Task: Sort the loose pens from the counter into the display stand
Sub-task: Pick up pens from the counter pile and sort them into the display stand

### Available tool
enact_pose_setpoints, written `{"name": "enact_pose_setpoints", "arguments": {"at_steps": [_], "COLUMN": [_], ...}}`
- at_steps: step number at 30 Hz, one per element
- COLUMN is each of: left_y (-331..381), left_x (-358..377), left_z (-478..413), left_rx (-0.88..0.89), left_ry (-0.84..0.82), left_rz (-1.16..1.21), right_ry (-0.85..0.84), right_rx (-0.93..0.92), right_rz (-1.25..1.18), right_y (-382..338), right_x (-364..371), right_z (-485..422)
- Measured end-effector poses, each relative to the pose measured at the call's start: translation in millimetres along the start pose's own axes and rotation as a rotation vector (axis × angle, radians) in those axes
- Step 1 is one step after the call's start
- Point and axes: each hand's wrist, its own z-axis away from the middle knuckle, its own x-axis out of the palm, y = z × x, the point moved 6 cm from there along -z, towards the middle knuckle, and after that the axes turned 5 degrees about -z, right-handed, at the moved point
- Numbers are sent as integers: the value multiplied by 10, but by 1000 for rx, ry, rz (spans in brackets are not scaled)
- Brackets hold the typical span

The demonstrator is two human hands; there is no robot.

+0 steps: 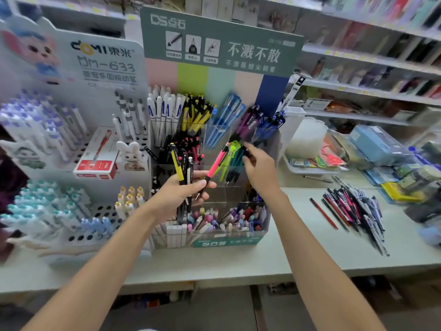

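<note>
My left hand (183, 194) grips a bundle of pens (185, 168) in front of the display stand (214, 230): a yellow one, black and white ones, and a pink pen (216, 163) that sticks out to the upper right. My right hand (259, 168) reaches into a clear middle compartment of the stand and pinches a dark pen there, beside green and teal pens (232, 154). A pile of loose pens (353, 211) lies on the counter to the right, with a red pen (323, 213) at its left edge.
A white peg-hole pen stand (95, 211) with a red box (97, 158) fills the left. Pencil cases and packets (379, 146) crowd the right of the counter (298, 247). Shelves run behind. The stand's bottom tray holds several pastel pens.
</note>
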Motion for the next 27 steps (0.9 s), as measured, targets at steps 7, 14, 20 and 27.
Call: {"name": "enact_pose_setpoints", "arguments": {"at_steps": [7,14,20,27], "left_y": [41,20,12,88], "left_x": [113,313,-69,-452], "left_z": [3,-79,-24,217], "left_rx": [1,-25,45,54], "left_ry": [-33,-68,156,179], "left_rz": [0,13,-98,25], "right_ry": [-19,-38,218,125], "right_rx": [-21,50,-4,-195], "right_rz": [-506,-561,-517,-287], "right_y": [-565,-525,-596,-1040], "right_x": [-45,-39,-255,291], "right_z": [243,292,16,-287]}}
